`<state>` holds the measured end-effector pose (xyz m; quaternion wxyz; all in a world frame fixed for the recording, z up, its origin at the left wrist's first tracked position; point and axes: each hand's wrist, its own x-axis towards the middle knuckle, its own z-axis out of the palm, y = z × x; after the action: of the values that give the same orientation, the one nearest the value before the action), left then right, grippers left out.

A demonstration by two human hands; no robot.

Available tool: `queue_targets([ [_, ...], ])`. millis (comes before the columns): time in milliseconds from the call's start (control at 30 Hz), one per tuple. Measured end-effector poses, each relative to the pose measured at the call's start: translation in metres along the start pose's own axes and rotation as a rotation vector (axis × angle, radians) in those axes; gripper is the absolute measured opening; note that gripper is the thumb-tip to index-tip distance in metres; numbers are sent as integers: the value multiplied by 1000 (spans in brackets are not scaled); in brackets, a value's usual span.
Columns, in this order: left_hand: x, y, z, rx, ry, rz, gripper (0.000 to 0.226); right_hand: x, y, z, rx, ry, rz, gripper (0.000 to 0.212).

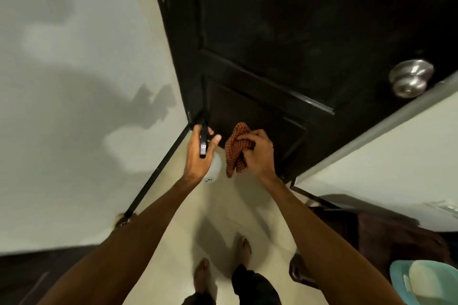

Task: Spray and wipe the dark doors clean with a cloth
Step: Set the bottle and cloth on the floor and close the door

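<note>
While both bare arms reach fwd, door: dark panelled door (pixel 285 32) fills far centre & right; glossy, w/ raised mouldings round its panels.
Knob: round brushed-metal knob (pixel 410 78) at the door's right edge, upper right of view.
Left grip: left grip (pixel 194 160) clenched round the neck of the spray bottle, thumb stuck out to the right.
Spray bottle: spray bottle (pixel 214 168) has a black trigger head & white body; head aims far, at the door's lower-left corner; body hangs under the palm.
Right grip: right grip (pixel 259 156) grasping the cloth, fingers curled into it.
Cloth: rust-orange checked cloth (pixel 236 153), bunched, tail drooping; in front of the door's lower panel, just right of the bottle; can't tell if it touches the door.
Left side: pale wall (pixel 74 82) w/ shadows of arm & bottle; black skirting (pixel 158 173) along its base.
Floor: cream floor (pixel 223 208); 2 bare feet (pixel 202 277) near centre, dark trouser hems over them.
Right side: white surface (pixel 371 156) right of the door; teal basin (pixel 397 277) in the near right corner.
</note>
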<state>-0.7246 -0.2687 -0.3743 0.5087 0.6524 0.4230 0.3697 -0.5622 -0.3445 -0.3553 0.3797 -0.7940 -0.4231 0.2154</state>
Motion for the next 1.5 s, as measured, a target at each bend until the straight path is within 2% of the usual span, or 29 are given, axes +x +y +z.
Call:
queue_targets([
  [200, -25, -120, -33, -1, 59, -80, 51, -4, 53, 109, 16, -200, 93, 42],
  [333, -32, -236, -32, 18, 107, -137, 73, -3, 130, 202, -3, -281, 126, 40],
  [467, -42, -369, -25, 96, 121, -195, 63, -9, 217, 299, -9, -354, 171, 37],
  [567, -48, -465, -21, 146, 112, -236, 62, -17, 282, 368, -4, -402, 201, 35],
  [667, -58, -549, -12, 166, 108, -275, 70, -25, 345, 433, -20, -430, 173, 33],
  [900, -91, -691, 7, 224, 131, -299, 79, -37, 461, 531, -69, -459, 124, 23],
  [1033, -99, -728, 14, 244, 107, -296, 73, -39, 500, 562, -119, -525, 139, 31],
  [1167, -93, -739, 15, 233, 90, -265, 84, -37, 516, 574, -145, -707, 167, 43],
  [1300, -101, -743, 10, 262, 60, -311, 92, -35, 519, 569, -118, -831, 191, 51],
  [1400, -114, -741, 6, 269, 47, -344, 94, -36, 514, 563, -164, -847, 176, 56],
  [1500, -130, -742, 3, 276, 50, -419, 84, -38, 508, 556, -188, -812, 141, 51],
])
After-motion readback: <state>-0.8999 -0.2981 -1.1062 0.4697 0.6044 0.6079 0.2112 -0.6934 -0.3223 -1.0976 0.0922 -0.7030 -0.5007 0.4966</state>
